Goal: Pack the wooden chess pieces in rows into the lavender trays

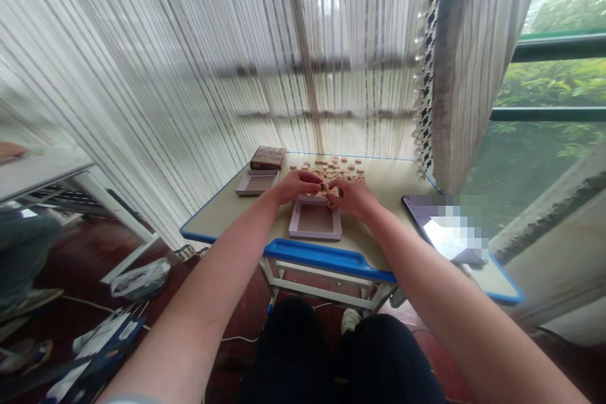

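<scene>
Above the desk my left hand [299,185] reaches in with its thumb and fingers closed on a small round wooden game piece [324,187]. My right hand [354,197] is bent in from the other side, its fingers curled close by the same spot; what they grip, if anything, is hidden. Many similar round wooden game pieces [344,175] lie scattered just beyond both hands, some bearing reddish marks. Directly below my hands sits a shallow pale open box [315,235], its brown bottom showing.
Left of my hands are a second shallow tray [244,192] and a brown patterned box [267,157]. A tablet-like device [445,230] lies at the desk's right. The desk [215,214] has a blue edge. Curtains hang behind; a person's leg [28,259] shows at left.
</scene>
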A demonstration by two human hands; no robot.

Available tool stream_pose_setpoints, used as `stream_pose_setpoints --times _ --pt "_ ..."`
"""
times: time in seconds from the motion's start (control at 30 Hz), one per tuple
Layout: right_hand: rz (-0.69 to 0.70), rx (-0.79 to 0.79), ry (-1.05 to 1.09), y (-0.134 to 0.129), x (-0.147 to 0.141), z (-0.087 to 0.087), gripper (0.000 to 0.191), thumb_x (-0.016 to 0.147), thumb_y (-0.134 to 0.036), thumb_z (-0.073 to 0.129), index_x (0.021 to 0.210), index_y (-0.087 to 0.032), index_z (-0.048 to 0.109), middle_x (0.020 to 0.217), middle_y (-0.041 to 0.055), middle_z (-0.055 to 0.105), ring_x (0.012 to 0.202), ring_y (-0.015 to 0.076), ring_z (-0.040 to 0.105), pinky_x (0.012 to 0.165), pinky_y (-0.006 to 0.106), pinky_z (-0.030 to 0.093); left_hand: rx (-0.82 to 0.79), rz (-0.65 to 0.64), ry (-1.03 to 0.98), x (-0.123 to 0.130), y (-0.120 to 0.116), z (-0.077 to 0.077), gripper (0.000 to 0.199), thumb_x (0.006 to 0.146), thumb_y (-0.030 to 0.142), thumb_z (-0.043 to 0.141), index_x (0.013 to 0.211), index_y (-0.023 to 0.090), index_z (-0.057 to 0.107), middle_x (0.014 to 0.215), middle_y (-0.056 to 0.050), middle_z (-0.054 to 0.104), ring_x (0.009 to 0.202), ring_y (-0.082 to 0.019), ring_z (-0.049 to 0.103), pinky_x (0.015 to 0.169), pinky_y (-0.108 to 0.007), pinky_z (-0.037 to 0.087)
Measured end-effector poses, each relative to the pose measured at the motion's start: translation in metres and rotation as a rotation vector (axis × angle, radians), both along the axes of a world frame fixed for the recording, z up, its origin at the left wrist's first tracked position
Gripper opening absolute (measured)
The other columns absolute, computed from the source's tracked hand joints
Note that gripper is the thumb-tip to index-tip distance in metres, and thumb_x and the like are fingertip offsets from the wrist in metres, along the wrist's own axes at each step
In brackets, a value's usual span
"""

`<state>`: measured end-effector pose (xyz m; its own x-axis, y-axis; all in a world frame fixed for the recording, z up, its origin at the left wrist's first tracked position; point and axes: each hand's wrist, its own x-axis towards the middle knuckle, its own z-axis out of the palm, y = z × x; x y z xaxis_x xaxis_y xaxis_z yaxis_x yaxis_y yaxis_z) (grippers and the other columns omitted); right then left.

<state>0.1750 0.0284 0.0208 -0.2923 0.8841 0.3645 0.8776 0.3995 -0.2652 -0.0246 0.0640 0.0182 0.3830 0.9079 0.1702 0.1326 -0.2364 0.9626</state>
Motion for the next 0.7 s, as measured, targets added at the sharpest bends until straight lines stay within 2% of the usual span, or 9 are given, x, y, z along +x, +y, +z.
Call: stream_pose_setpoints --times 0.27,0.57,0.63,0.7 --pt "0.052 0.021 0.037 -0.003 -0.002 0.003 0.036 0.077 -0.048 0.050 0.106 -0.029 0.058 0.073 -0.0002 0.064 0.062 0.0144 0.054 0.053 0.024 0.029 -0.053 -0.076 -0.115 0.002 -0.001 0.002 0.041 0.051 0.027 0.078 0.086 0.011 0.064 0.078 -0.005 0.065 0.069 -0.013 0.060 0.067 -0.031 0.050" --pt "0.074 0.048 0.060 -0.005 -0.006 0.006 0.035 0.080 -0.045 0.046 0.108 -0.025 0.054 0.070 -0.0008 0.062 0.059 0.0134 0.052 0.052 0.023 0.027 -0.052 -0.086 -0.106 0.005 -0.009 0.010 0.042 0.053 0.029 0.077 0.089 0.011 0.065 0.085 -0.008 0.066 0.073 -0.014 0.060 0.065 -0.030 0.050" --pt "0.050 0.062 0.084 -0.004 -0.004 0.006 0.036 0.079 -0.045 0.047 0.108 -0.024 0.054 0.069 -0.0007 0.062 0.059 0.0130 0.051 0.052 0.023 0.027 -0.045 -0.037 -0.121 0.004 -0.008 0.012 0.042 0.057 0.031 0.074 0.093 0.012 0.065 0.087 -0.009 0.065 0.072 -0.014 0.060 0.060 -0.027 0.050" --pt "0.049 0.054 0.083 -0.005 -0.002 0.006 0.035 0.078 -0.044 0.049 0.106 -0.023 0.055 0.069 -0.0005 0.061 0.058 0.0125 0.049 0.052 0.023 0.027 0.005 0.120 -0.184 -0.002 -0.002 0.013 0.041 0.064 0.033 0.068 0.101 0.015 0.063 0.091 -0.008 0.065 0.068 -0.011 0.059 0.052 -0.022 0.046"
